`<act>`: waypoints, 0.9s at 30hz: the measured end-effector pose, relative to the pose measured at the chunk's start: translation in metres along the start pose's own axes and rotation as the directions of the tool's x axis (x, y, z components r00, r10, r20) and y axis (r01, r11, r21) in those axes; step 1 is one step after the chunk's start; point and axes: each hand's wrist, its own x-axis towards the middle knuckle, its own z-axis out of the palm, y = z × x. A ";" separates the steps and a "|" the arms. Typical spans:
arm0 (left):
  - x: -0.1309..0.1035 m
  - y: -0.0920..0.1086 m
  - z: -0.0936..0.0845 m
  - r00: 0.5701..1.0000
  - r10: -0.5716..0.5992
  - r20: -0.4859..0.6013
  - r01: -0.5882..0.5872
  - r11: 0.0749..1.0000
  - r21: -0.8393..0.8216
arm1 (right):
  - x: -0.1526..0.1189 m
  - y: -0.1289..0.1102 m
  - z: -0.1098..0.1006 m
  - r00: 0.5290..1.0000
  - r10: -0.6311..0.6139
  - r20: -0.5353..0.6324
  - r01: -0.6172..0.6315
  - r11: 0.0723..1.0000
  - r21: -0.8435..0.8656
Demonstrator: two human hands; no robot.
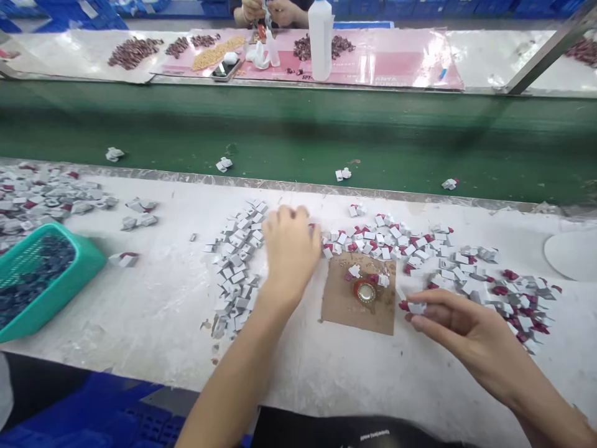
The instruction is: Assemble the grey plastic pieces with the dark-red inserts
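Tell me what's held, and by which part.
Right hand: white-and-red plastic piece, pinched at its white part. Left hand: cannot be told.

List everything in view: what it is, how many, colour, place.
white-and-red parts: many, white and dark red, right of centre
pale parts: many, grey-white, band left of centre
mixed heap: many pieces, grey and dark red, far left
basket: one, green, left, holding dark pieces
cardboard: one, brown, centre
round fixture: one, metallic and reddish, on the cardboard
belt: one, green, across middle
clusters: four, whitish, on the belt
disc: one, white, right edge
large bottle: one, white, beyond belt
phone: one, dark, beyond belt
yellow pile: one, beyond belt
co-worker's hands: two, top centre
left hand: one, bare, centre
right hand: one, bare, pinching a white-and-red part
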 end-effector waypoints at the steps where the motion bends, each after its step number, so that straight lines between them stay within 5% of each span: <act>1: -0.011 -0.013 -0.004 0.998 -0.051 -0.048 0.053 0.998 0.045 | -0.006 0.008 0.003 0.998 0.057 -0.011 -0.056 0.997 0.053; 5: -0.030 -0.046 -0.016 0.970 -0.188 -0.153 0.174 0.980 -0.098 | -0.013 0.029 0.011 0.990 0.124 -0.062 -0.114 0.983 0.142; 10: -0.030 -0.047 -0.020 0.961 -0.274 -0.038 0.242 0.898 -0.367 | -0.005 0.032 0.012 0.991 0.135 -0.020 -0.131 0.982 0.139; 15: -0.048 -0.055 -0.019 0.971 -0.148 -0.187 0.130 0.986 -0.109 | -0.008 0.034 0.013 0.995 0.017 -0.102 -0.015 1.000 0.017; 19: -0.053 -0.069 -0.012 0.962 -0.147 -0.231 0.167 0.984 0.068 | -0.014 0.036 0.010 0.971 -0.168 -0.168 0.134 0.971 -0.199; 27: -0.036 -0.071 -0.004 0.959 -0.169 -0.227 0.183 0.982 0.043 | -0.013 0.032 -0.003 0.947 -0.318 0.037 0.310 0.879 -0.362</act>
